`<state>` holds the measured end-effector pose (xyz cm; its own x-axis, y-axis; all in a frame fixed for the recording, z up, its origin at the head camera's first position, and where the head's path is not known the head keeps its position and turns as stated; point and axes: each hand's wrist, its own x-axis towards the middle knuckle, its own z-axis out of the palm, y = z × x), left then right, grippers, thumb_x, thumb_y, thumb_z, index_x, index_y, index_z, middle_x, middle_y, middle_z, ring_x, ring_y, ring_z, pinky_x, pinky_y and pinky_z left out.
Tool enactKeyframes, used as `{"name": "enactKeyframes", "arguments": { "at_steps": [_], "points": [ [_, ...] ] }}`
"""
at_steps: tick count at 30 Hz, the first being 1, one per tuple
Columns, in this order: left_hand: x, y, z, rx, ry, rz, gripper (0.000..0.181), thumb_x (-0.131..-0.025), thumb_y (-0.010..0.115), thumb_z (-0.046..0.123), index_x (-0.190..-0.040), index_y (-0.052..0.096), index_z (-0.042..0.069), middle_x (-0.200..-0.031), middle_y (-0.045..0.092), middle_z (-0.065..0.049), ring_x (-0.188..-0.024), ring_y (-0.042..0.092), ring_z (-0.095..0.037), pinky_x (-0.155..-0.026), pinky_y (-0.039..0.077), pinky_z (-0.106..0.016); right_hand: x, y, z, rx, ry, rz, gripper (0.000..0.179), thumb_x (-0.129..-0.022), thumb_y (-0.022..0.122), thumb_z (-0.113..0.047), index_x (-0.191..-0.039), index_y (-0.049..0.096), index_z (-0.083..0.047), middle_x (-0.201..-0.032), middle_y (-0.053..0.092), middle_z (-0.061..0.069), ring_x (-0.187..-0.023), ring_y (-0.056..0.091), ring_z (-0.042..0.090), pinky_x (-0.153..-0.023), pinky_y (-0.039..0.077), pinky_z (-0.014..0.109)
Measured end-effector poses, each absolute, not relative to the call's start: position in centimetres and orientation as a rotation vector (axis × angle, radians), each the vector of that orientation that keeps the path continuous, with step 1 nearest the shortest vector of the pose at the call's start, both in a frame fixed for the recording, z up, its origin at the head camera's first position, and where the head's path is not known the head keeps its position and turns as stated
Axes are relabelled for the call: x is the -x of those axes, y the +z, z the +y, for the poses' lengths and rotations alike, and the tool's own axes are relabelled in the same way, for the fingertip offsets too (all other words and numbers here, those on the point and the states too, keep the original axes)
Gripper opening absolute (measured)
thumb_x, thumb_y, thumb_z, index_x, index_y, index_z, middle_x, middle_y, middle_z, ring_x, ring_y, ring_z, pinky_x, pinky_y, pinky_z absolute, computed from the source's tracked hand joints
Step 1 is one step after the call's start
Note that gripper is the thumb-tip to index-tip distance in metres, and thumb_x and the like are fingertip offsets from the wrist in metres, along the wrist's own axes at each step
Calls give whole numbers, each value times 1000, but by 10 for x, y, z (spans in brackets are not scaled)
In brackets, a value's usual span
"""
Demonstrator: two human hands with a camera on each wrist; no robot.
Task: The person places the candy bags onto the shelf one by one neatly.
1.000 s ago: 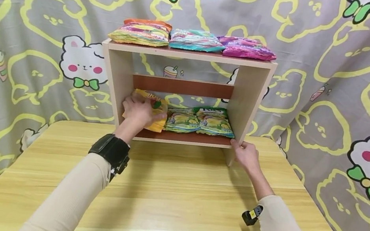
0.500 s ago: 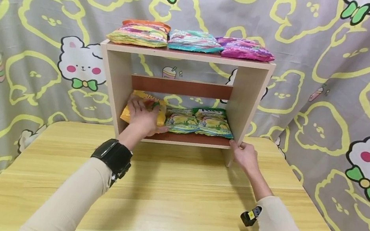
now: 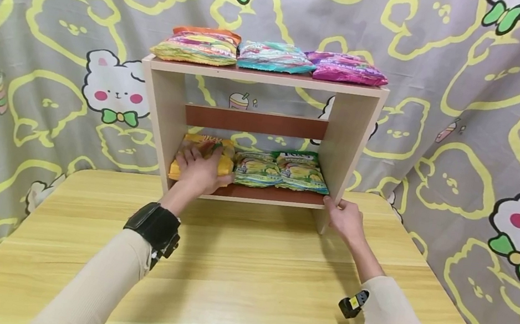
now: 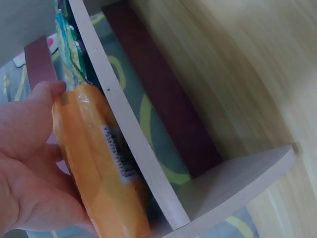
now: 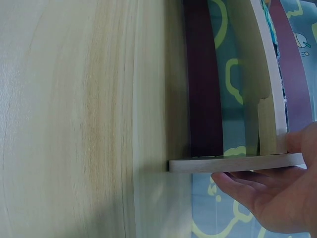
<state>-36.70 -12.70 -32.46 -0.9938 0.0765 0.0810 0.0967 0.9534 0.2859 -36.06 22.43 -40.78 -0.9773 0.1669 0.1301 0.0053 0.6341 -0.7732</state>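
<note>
My left hand [image 3: 200, 170] lies over a yellow candy bag [image 4: 101, 158] at the left end of the lower shelf. Its fingers bend over the bag's top, and the thumb is along the right side. A barcode shows on the bag's front edge in the left wrist view. My right hand [image 3: 344, 218] grips the right side panel [image 5: 237, 163] of the small wooden shelf rack [image 3: 267, 78], thumb inside and fingers outside. Two green candy bags [image 3: 257, 169] lie side by side to the right of the yellow one.
On the rack's top board sit an orange-and-yellow bag [image 3: 201, 46], a teal bag [image 3: 275, 57] and a purple bag [image 3: 347, 68]. The rack stands at the back of a wooden table [image 3: 242, 282], with a patterned curtain [image 3: 423, 52] behind and at both sides.
The yellow bag's raised back edge has come down, and the bag lies flatter on the shelf. My left hand has shifted slightly over it. The right hand stays on the rack.
</note>
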Motion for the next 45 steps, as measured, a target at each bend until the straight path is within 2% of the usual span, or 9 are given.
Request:
{"name": "enactKeyframes", "arguments": {
  "at_steps": [4, 6, 9, 12, 18, 22, 28, 38, 45],
  "points": [
    [368, -329, -130, 152, -524, -3022, 86, -97, 58, 55, -163, 20, 17, -171, 6, -17, -149, -3, -61, -115, 3, -78, 361, -408, 224, 139, 1266, -2662, 57, -101, 51, -51, -111, 73, 1, -99, 73, 27, -82, 72, 36, -61, 46, 30],
    [369, -331, -131, 165, -533, -3009, 85, -98, 58, 54, -163, 20, 16, -171, 5, -17, -149, -3, -61, -115, 3, -78, 361, -408, 224, 137, 1277, -2663, 56, -101, 51, -51, -111, 73, 0, -94, 74, 26, -82, 72, 36, -62, 46, 30],
    [368, -336, -132, 180, -501, -2983, 84, -98, 57, 54, -163, 20, 15, -169, 8, -22, -148, 0, -63, -114, 5, -79, 361, -409, 225, 141, 1281, -2670, 55, -101, 52, -51, -112, 73, -2, -84, 73, 23, -80, 73, 32, -62, 46, 30],
    [368, -341, -132, 180, -443, -2956, 85, -98, 56, 56, -163, 20, 15, -165, 10, -33, -147, 3, -65, -115, 7, -79, 361, -409, 226, 140, 1276, -2673, 55, -101, 51, -51, -114, 73, -2, -81, 74, 20, -78, 73, 29, -62, 46, 30],
    [367, -346, -132, 171, -384, -2931, 84, -98, 55, 58, -163, 21, 16, -155, 9, -49, -145, 7, -67, -115, 9, -79, 361, -410, 225, 129, 1275, -2672, 55, -102, 51, -50, -117, 72, -2, -84, 74, 21, -86, 74, 39, -64, 47, 30],
    [367, -345, -133, 162, -374, -2942, 85, -98, 55, 58, -163, 19, 16, -155, 7, -49, -145, 5, -67, -116, 8, -78, 360, -409, 224, 118, 1277, -2675, 56, -102, 50, -50, -117, 72, -1, -88, 74, 23, -90, 73, 42, -65, 48, 29],
    [366, -343, -130, 155, -385, -2958, 85, -99, 54, 57, -164, 18, 16, -157, 4, -48, -146, 3, -65, -117, 6, -77, 359, -407, 225, 142, 1274, -2667, 54, -102, 51, -50, -112, 73, -2, -82, 73, 21, -89, 73, 42, -64, 47, 29],
    [363, -352, -130, 163, -378, -2855, 82, -99, 53, 56, -163, 22, 15, -155, 13, -49, -146, 12, -64, -117, 10, -75, 361, -408, 225, 131, 1263, -2656, 54, -102, 51, -49, -116, 73, -2, -84, 74, 21, -88, 73, 42, -63, 48, 29],
    [361, -357, -131, 159, -366, -2810, 89, -98, 54, 62, -162, 21, 10, -154, 18, -49, -146, 18, -63, -119, 13, -72, 359, -409, 225, 138, 1260, -2660, 54, -102, 51, -49, -115, 73, -1, -100, 74, 26, -85, 73, 40, -63, 48, 30]
  ]
}}
